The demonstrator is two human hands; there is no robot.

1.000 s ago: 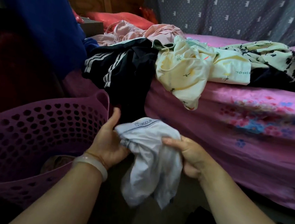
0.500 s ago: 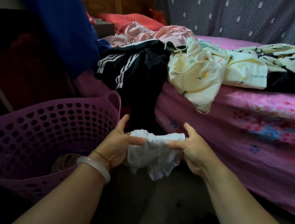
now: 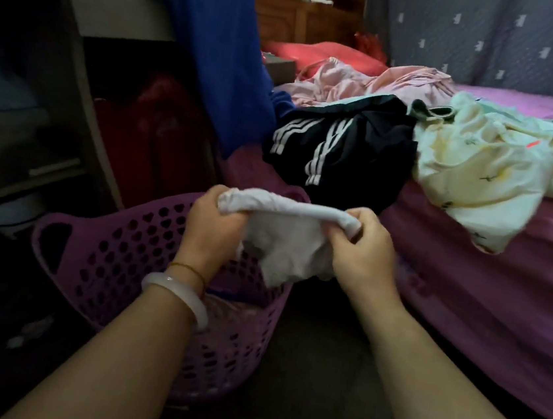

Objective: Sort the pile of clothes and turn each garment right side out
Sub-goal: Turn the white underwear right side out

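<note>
Head view: looked down over two bare forearms reaching forward, with a purple basket (image 3: 117, 260) near left and a bed (image 3: 481, 301) in pink sheets running off to the right.
Left hand: and there it was, the left hand (image 3: 213, 226) curled into a fist, its grip clamped on the left end of the white garment (image 3: 288, 241).
Right hand: the right hand (image 3: 363, 253) matched it, its grip pinched tight on the right end, fingers curled over the rolled edge.
White garment: it was held in the air between the two hands, top edge pulled into a taut rolled band, the rest hanging bunched below, above the basket's right rim and just left of the bed's side.
Basket: perforated, standing on the floor beneath the left wrist; something pale lay inside, too dim to make out.
Left wrist: a pale bangle (image 3: 176, 294) sat on it, with a thin bracelet (image 3: 192, 270) just beyond.
Pile on the bed: a black striped garment (image 3: 343, 155) slumped over the near left corner; a cream garment (image 3: 479, 170) lay right beside it, spilling over the edge; a pink garment (image 3: 369, 82) was heaped farther back.
Far side: a blue cloth (image 3: 214, 47) hung down left of the pile, a red pillow (image 3: 320, 50) lay beyond the pink garment, and a grey patterned curtain (image 3: 494, 37) closed off the far right.
</note>
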